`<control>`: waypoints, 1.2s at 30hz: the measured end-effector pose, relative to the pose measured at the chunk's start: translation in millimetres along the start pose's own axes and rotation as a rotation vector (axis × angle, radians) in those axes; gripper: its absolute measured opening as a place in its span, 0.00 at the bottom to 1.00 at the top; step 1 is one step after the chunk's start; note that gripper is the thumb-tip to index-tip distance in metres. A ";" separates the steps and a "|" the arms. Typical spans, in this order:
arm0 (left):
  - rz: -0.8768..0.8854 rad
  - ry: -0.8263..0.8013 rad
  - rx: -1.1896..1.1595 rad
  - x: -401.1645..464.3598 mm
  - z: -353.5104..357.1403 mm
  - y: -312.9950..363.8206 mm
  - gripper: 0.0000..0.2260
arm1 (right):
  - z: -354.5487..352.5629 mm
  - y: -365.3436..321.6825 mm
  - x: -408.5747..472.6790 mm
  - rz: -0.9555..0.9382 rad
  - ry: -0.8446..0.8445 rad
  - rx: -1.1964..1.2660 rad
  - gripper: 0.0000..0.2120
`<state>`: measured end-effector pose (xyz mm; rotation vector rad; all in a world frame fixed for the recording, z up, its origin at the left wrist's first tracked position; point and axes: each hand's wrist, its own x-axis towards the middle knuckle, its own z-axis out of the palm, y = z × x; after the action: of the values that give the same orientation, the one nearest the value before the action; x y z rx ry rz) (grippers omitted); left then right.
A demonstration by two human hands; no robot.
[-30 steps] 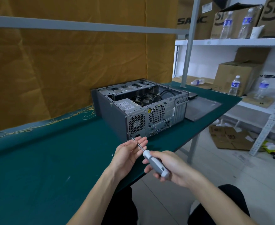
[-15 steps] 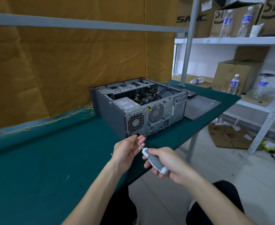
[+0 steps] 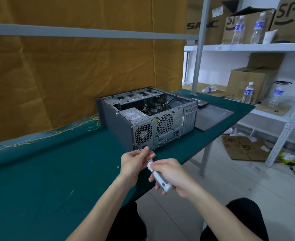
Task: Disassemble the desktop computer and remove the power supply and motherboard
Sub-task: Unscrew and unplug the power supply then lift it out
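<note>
A grey desktop computer case (image 3: 115, 117) lies on its side on the green table (image 3: 39, 180), its top open and its rear panel facing me. The silver power supply (image 3: 134, 115) sits in the near left corner, black cables behind it. My right hand (image 3: 174, 174) grips the grey-white handle of a screwdriver (image 3: 158, 178). My left hand (image 3: 134, 162) pinches the screwdriver's thin shaft near the tip, which sits at the lower left corner of the rear panel, below the power supply fan grille (image 3: 143, 133).
A small screw (image 3: 118, 167) lies on the table left of my left hand. The removed side panel (image 3: 212, 115) lies flat to the right of the case. Shelves (image 3: 247, 47) with cardboard boxes and water bottles stand at the right. A yellow cloth hangs behind.
Both hands and the screwdriver stay at the panel's lower left corner, the handle slightly shifted in my right hand. The view has drifted a little.
</note>
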<state>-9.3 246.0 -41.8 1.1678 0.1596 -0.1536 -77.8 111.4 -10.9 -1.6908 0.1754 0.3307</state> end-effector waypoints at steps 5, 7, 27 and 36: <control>-0.084 -0.067 -0.136 0.9 4.5 5.2 0.09 | 5.2 5.4 -1.4 0.089 -0.006 0.235 0.09; -0.102 -0.097 -0.199 -0.5 1.4 4.2 0.10 | 3.2 1.8 -4.8 0.209 -0.153 0.388 0.14; -0.309 0.218 -0.664 7.5 29.7 20.9 0.11 | -6.5 11.7 0.3 0.072 0.063 0.074 0.11; -0.215 0.184 -0.605 -3.6 28.7 7.2 0.06 | -18.8 43.5 2.4 -0.176 0.153 -0.008 0.05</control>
<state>-10.1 222.3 -23.5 0.5570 0.4612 -0.1719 -86.6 86.6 -50.5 -1.7260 0.1374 0.0710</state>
